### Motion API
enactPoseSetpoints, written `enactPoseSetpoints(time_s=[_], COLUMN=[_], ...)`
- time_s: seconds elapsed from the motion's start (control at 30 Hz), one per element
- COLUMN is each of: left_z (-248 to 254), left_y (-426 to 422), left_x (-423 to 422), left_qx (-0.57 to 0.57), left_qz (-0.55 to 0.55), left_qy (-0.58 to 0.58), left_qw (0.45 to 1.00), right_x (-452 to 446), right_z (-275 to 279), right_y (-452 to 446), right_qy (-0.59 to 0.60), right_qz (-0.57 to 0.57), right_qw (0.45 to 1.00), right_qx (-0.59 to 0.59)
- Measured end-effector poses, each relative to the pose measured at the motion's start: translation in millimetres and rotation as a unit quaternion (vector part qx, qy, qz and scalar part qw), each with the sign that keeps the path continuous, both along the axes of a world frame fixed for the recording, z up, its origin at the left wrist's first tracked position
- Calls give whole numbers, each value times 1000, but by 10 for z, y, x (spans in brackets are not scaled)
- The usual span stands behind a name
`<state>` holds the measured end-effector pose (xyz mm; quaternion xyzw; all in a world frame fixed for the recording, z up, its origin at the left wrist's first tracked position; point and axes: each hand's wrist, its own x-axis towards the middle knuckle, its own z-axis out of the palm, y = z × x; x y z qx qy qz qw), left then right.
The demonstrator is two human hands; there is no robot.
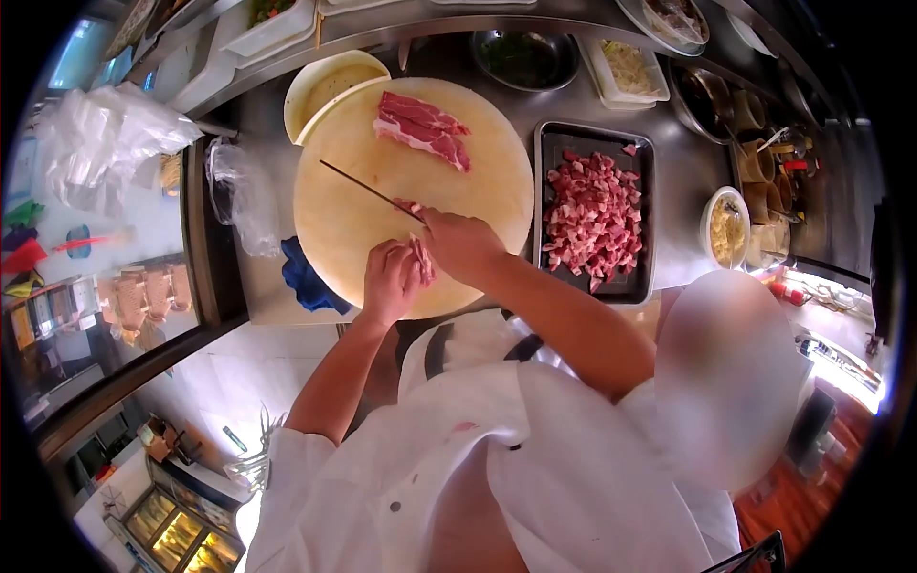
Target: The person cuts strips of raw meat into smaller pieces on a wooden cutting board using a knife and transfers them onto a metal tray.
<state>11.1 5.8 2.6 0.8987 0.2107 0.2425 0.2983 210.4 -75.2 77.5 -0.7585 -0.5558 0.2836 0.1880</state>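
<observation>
My right hand [460,246] is closed around the handle of a knife [368,184]. Its thin blade, seen almost edge-on, points up and left over the round cutting board [334,229]. Beside it, my left hand [392,279] has its fingers curled on a strip of raw meat [423,263] near the board's front edge. A small bit of meat [409,205] shows by the blade close to my right hand. Larger slabs of marbled raw meat [420,124] lie at the far side of the board.
Right of the board, a dark tray [626,286] holds many diced meat pieces [592,215]. A white tub [306,86], a metal bowl [525,81] and a white container [659,81] stand behind. A blue cloth [310,277] and plastic bags [244,196] lie left. A shelf edge [430,29] overhangs the back.
</observation>
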Motion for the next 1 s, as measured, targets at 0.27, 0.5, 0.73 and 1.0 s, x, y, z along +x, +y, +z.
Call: enactPoseSetpoints(time_s=[0.27,0.5,0.73,1.0], left_z=[-34,37,-74,-32], left_y=[-89,-90,-73,-401], left_x=[61,135,-14,-81], left_qx=[16,-21,4,10], left_qz=[-8,-12,-36,-2], left_qy=[-6,-11,42,14], left_qw=[1000,1000,998,1000], right_x=[-163,-144,-283,24], right_z=[363,380,-227,271], right_y=[-893,-910,93,-484], right_qy=[-21,12,-27,-21], right_qz=[27,31,71,91], right_qw=[991,990,997,993], right_qx=[-131,-139,-33,-67])
